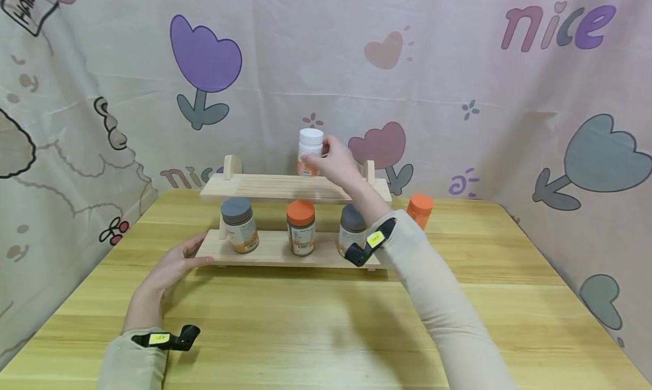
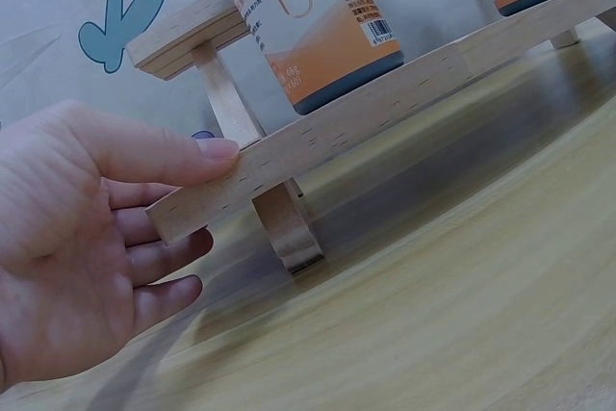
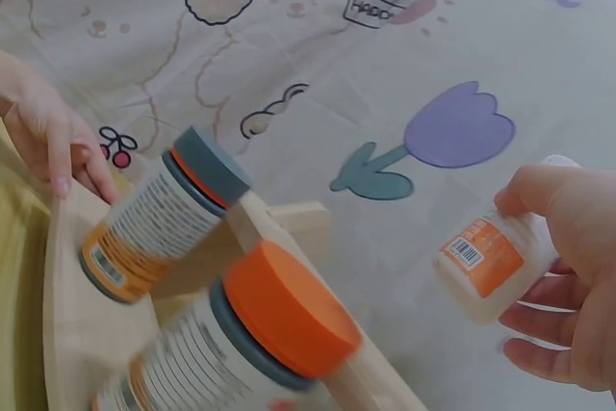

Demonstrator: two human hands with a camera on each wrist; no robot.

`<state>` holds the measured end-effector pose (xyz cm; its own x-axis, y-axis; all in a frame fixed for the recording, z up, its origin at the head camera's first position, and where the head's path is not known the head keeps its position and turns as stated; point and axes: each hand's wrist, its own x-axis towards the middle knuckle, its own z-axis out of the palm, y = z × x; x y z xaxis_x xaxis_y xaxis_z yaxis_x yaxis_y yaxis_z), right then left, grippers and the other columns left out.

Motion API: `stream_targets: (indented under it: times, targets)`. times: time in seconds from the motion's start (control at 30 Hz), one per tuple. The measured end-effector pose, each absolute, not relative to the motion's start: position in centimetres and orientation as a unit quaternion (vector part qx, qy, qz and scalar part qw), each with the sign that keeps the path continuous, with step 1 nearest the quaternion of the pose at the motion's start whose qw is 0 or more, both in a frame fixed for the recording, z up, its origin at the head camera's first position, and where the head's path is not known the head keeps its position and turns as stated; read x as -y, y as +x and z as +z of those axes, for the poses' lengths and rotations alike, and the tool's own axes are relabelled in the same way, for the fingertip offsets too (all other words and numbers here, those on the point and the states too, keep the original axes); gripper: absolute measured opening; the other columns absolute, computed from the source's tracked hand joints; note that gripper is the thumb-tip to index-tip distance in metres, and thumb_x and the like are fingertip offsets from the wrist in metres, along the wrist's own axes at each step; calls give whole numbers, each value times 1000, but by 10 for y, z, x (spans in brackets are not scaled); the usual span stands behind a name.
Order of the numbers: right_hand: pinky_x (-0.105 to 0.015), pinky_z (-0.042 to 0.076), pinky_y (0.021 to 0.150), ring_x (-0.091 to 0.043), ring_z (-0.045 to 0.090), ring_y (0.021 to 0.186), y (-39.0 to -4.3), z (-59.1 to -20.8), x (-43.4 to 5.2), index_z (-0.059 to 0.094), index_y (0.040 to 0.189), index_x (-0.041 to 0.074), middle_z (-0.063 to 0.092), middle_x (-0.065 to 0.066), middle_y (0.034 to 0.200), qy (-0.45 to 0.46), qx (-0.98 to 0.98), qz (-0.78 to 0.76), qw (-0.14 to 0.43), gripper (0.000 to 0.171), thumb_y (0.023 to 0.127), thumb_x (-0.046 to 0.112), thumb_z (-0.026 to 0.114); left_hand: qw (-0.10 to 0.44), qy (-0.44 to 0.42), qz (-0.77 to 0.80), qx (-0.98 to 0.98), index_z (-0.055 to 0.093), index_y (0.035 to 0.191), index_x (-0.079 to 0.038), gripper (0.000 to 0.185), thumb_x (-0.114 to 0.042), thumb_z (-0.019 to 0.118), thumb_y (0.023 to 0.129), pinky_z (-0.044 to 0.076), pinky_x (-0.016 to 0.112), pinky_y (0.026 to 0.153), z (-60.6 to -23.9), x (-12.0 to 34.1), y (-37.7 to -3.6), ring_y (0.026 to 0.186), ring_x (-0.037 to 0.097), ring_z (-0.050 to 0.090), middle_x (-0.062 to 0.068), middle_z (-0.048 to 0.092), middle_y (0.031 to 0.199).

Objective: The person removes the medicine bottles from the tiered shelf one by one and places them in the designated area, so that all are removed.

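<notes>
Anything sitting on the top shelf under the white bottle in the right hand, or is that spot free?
Nothing visible stands there. The right hand holds the white bottle at the top shelf, whose boards show bare. The three jars, such as the orange-lidded jar, stand on the lower shelf.

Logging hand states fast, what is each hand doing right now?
Left hand: open, thumb and fingers resting on the lower shelf end.
Right hand: grip closed around the white bottle above the upper shelf.
</notes>
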<state>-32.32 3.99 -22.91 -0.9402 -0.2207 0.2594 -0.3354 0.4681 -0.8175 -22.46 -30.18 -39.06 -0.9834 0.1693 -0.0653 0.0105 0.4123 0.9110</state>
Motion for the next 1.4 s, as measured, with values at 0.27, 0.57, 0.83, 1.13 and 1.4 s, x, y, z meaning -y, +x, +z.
stream_targets:
  times: [0.27, 0.57, 0.83, 1.13, 1.4]
  targets:
    - [-35, 47, 81, -22, 54, 101, -321, -227, -79, 48, 120, 3, 57, -11, 111, 150, 864, 473, 78, 49, 83, 28, 67, 72, 52, 539, -837, 6, 146, 6, 87, -25, 64, 88, 13, 57, 108, -390, 303, -223, 136, 44, 7, 26, 4, 151]
    - [-38, 47, 86, -26, 53, 107, -318, -236, -124, 44, 124, 0, 55, -14, 117, 131, 863, 481, 82, 53, 83, 26, 67, 70, 45, 535, -840, 6, 146, 5, 88, -26, 64, 88, 13, 57, 108, -391, 302, -222, 136, 44, 7, 26, 4, 151]
    - [-40, 45, 89, -31, 50, 107, -313, -247, -164, 42, 125, -6, 51, -19, 118, 113, 859, 492, 90, 52, 86, 21, 65, 71, 42, 545, -834, 6, 146, 5, 88, -25, 65, 87, 12, 57, 108, -392, 302, -222, 136, 44, 6, 26, 3, 151]
    - [-42, 43, 89, -34, 49, 108, -303, -263, -215, 39, 127, -6, 49, -22, 118, 77, 871, 476, 94, 56, 88, 25, 63, 68, 41, 543, -836, 6, 146, 6, 88, -25, 65, 87, 12, 57, 108, -391, 302, -223, 136, 44, 6, 26, 3, 151]
    - [-51, 42, 94, -41, 46, 112, -293, -280, -254, 34, 132, -9, 45, -28, 125, 44, 885, 451, 106, 61, 89, 26, 61, 68, 50, 554, -829, 6, 145, 7, 87, -22, 64, 88, 11, 57, 108, -391, 301, -222, 136, 45, 5, 27, 2, 150]
